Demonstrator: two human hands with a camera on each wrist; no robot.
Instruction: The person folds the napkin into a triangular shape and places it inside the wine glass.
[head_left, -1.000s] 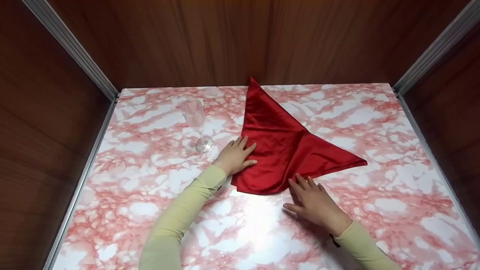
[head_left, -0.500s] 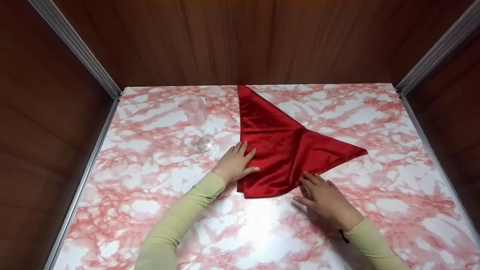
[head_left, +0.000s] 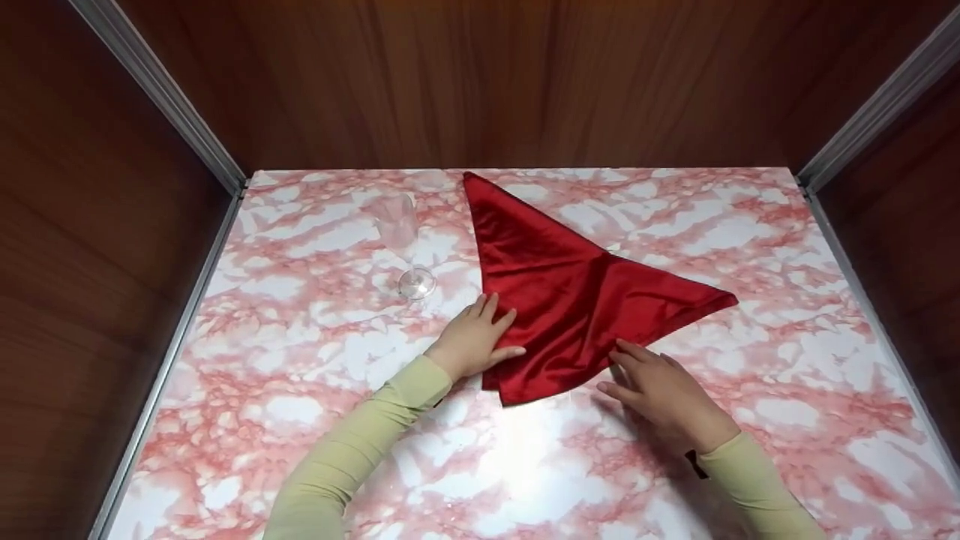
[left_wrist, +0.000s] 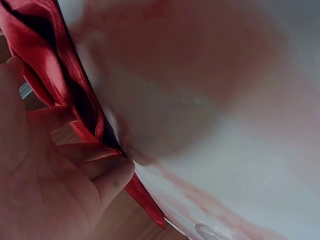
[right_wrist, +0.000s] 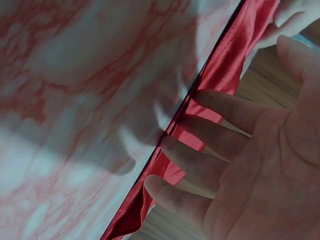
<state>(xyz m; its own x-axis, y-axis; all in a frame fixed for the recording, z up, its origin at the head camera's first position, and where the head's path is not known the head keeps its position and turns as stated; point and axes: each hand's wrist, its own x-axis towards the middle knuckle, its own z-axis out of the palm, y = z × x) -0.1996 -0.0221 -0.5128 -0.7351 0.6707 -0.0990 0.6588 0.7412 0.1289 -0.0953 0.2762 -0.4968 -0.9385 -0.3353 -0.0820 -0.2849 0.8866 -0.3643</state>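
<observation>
A shiny red cloth napkin (head_left: 547,292), folded with dark-edged layers, lies on the table with one corner pointing to the back and another to the right. My left hand (head_left: 474,337) rests on its left edge, fingers spread over the fabric. In the left wrist view the fingers (left_wrist: 115,180) lie along the folded edge. My right hand (head_left: 667,394) touches the lower right edge with its fingertips, thumb apart from the cloth. The right wrist view has those straight fingers (right_wrist: 200,155) lined up against the red hem.
A clear stemmed glass (head_left: 416,283) stands left of the napkin, beyond my left hand. The table (head_left: 300,450) has a red and white marbled top. Dark wood panels (head_left: 525,82) with metal corner strips enclose the back and both sides.
The napkin has turned counterclockwise: its back corner moved left and its right corner moved up. My right hand shifted right and slightly up; my left hand came down slightly along the edge.
</observation>
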